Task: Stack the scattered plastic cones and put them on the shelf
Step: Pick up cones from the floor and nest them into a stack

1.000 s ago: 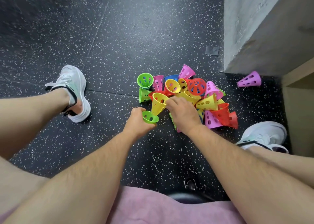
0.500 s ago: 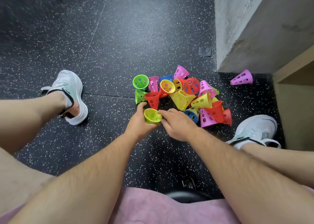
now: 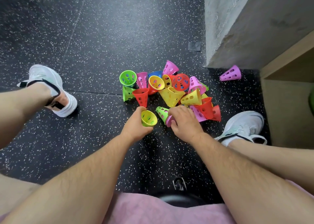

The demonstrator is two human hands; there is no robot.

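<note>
Gym or training rm: black speckled rubber floor [image 3: 119, 28] tiles; bare concrete pillar [image 3: 246, 28]; wooden shelf [image 3: 285, 108] at rt; heap of perforated plastic sports cones [image 3: 171, 94].

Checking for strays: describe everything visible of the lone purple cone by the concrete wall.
The lone purple cone looks like plastic, its wall pierced by oval holes. It lies on its side on the speckled floor, narrow end toward the cone pile, wide rim toward the shelf, apart from both, close to the concrete wall.
</note>
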